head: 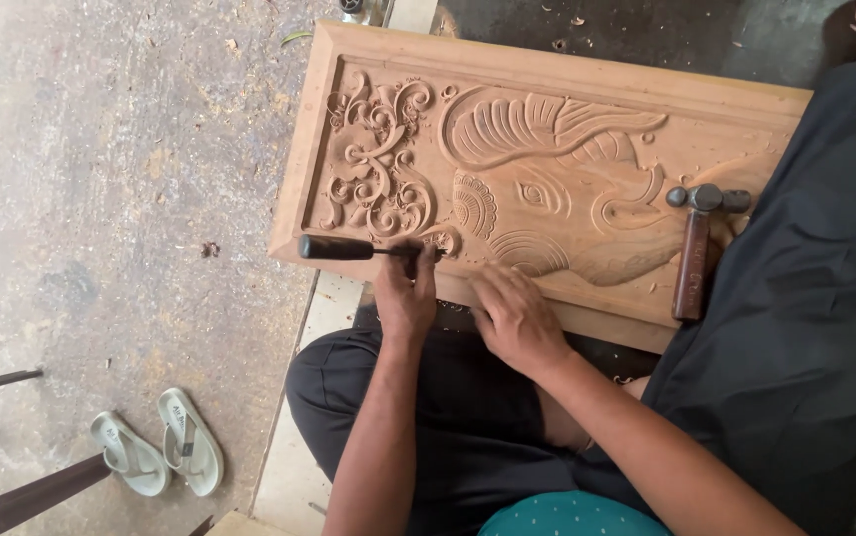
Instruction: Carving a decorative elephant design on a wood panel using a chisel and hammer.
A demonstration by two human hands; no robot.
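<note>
A black-handled chisel [363, 248] lies level across the lower edge of the carved wooden panel [547, 169], gripped by the left hand [405, 293] for control; the right hand [515, 318] rests flat just beside, steadying the wood. A hammer [698, 243] lies beyond the right hand.

A ball-peen hammer [694, 248] with a dark wooden handle lies near the right end of the carved wooden panel [547, 79]. Well left of and below that panel, a pair of pale sandals [158, 455] (side by side) sits on the concrete floor [100, 179], dark rods [21, 496] just beside them.
</note>
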